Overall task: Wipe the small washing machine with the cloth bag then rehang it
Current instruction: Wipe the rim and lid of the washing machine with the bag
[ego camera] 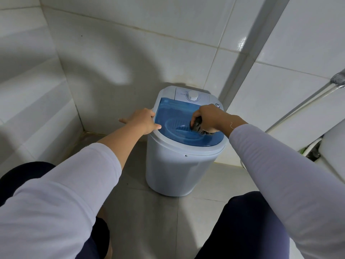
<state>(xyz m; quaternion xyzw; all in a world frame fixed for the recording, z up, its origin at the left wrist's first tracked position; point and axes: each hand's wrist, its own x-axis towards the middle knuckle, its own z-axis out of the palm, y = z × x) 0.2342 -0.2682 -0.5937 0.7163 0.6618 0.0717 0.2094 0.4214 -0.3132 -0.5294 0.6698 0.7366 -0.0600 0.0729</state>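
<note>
A small white washing machine (179, 169) stands on the tiled floor in a corner, with a translucent blue lid (175, 116) and a white dial (193, 95) at its back. My right hand (207, 118) is shut on a bunched grey cloth bag (197, 126), pressed against the right part of the lid. My left hand (142, 121) grips the machine's left rim, thumb on the lid's edge and fingers down the outside.
White tiled walls (112, 62) close in behind and on the left. A white pipe (250, 43) runs up the wall at right. A metal hose (302, 105) and a white fixture (334, 146) are at far right. My knees frame the grey floor (158, 221).
</note>
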